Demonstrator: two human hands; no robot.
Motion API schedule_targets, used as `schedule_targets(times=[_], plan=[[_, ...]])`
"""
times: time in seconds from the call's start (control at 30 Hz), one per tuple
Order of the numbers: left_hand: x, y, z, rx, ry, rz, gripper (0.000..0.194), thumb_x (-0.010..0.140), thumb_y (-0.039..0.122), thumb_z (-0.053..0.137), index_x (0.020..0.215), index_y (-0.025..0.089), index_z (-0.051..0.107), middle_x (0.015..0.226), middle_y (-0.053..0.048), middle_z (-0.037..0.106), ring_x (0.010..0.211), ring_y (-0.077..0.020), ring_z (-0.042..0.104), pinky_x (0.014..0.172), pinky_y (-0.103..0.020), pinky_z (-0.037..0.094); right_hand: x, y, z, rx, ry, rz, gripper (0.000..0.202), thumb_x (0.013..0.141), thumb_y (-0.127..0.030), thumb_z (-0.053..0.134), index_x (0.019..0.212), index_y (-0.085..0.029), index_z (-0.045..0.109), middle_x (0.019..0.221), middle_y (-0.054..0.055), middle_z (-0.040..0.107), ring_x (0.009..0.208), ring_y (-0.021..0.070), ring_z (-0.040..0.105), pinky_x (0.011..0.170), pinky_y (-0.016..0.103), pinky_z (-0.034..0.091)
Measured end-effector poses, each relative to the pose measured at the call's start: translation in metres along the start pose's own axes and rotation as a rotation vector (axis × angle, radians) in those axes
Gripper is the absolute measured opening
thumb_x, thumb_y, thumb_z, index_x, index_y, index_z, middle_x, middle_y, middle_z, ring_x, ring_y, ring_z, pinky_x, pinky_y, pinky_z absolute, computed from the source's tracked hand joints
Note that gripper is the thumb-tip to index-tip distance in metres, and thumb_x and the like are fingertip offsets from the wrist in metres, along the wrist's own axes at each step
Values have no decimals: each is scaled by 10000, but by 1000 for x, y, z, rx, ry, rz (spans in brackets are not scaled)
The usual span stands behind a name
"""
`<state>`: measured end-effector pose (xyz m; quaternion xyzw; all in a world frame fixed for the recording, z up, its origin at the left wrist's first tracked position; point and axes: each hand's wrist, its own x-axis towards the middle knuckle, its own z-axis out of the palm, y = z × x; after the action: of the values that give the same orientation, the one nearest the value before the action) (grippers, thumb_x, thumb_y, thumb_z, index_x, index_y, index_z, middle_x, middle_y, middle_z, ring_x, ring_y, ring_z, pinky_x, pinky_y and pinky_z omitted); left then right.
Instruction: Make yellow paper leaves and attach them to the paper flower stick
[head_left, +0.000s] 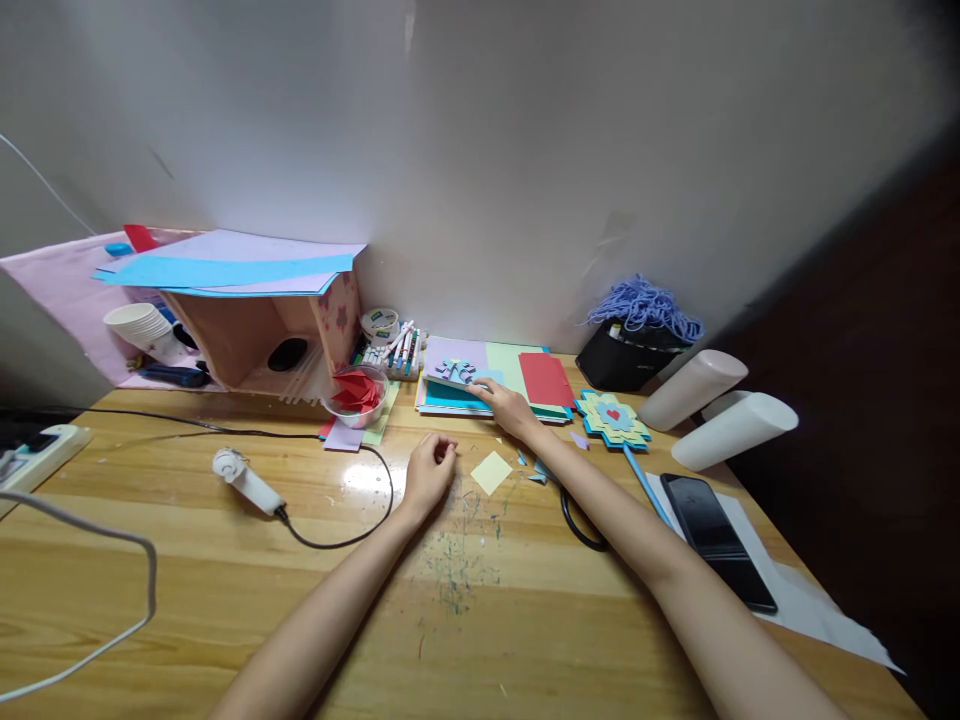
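My right hand (506,408) reaches forward to a stack of coloured paper by the wall. Its fingers grip the front edge of a lavender paper sheet (456,352), which looks slightly raised above a blue sheet (454,396). Small folded purple and blue paper pieces (455,371) rest on the lavender sheet. Nearer to me, my left hand (430,472) lies on the wooden table with curled fingers, and nothing shows in it. Between the hands is a pale yellow paper square (492,473). Blue paper scraps (538,472) lie just right of the square.
Left stands a pink box (341,315) topped with paper, near a cup of red folded paper (358,392) and markers (403,345). A corded white tool (251,485) lies in front. Rightward are a paper flower (613,418), black yarn holder (626,358), white rolls (735,432) and phone (716,540).
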<state>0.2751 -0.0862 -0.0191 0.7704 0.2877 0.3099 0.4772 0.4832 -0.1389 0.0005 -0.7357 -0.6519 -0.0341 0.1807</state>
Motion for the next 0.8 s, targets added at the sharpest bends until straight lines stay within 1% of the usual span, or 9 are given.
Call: schedule_targets(times=[0.07,0.17,0.27,0.33,0.4,0.53,0.7,0.8], plan=[[0,0,0,0,1,-1,121,784,233,502,782,169,604,786,-38,636,709,-145,578,648,-253,428,1,0,-1,-11,-10,-13,402,872,-83,333,1174,-280,512,1288,38,491,1048,198,521,687,245,426],[0,1,-1,1,2,-3,122,785,233,502,781,167,605,784,-40,637,710,-146,578,645,-253,429,3,0,-2,-6,-33,-35,254,886,-242,430,1103,-230,563,1190,70,560,1041,200,521,749,271,438],[-1,2,-1,0,0,-1,121,782,236,506,773,166,605,771,-39,635,697,-144,576,634,-249,426,4,-1,-3,14,-45,-35,251,851,-325,511,1055,-202,590,1101,87,600,1025,201,526,791,284,436],[-1,2,-1,0,-1,1,122,781,238,508,772,166,607,774,-38,634,698,-143,577,637,-248,425,5,-2,-3,35,-43,-19,239,849,-329,514,1026,-195,603,1073,90,608,1014,198,530,797,281,433],[-1,1,0,-1,0,2,125,781,240,509,776,166,610,780,-38,635,703,-143,578,642,-248,426,6,-3,-3,59,-31,13,217,870,-296,471,987,-186,618,1026,93,623,981,191,546,789,276,429],[-1,1,0,-2,0,3,124,780,229,504,783,166,611,776,-37,635,700,-142,577,640,-249,427,14,-1,0,129,23,137,261,894,-218,382,912,-165,637,950,91,655,880,178,589,762,268,426],[-1,3,-1,2,4,9,114,776,209,499,778,167,605,773,-39,634,697,-145,577,632,-254,430,25,8,0,251,67,307,189,826,-239,491,825,-169,666,856,53,699,788,169,630,695,241,444],[-1,3,-1,2,6,10,114,776,209,499,778,169,606,770,-39,632,698,-148,576,635,-259,430,28,11,-1,315,71,356,185,791,-267,531,781,-166,685,817,45,712,770,172,641,667,229,448]])
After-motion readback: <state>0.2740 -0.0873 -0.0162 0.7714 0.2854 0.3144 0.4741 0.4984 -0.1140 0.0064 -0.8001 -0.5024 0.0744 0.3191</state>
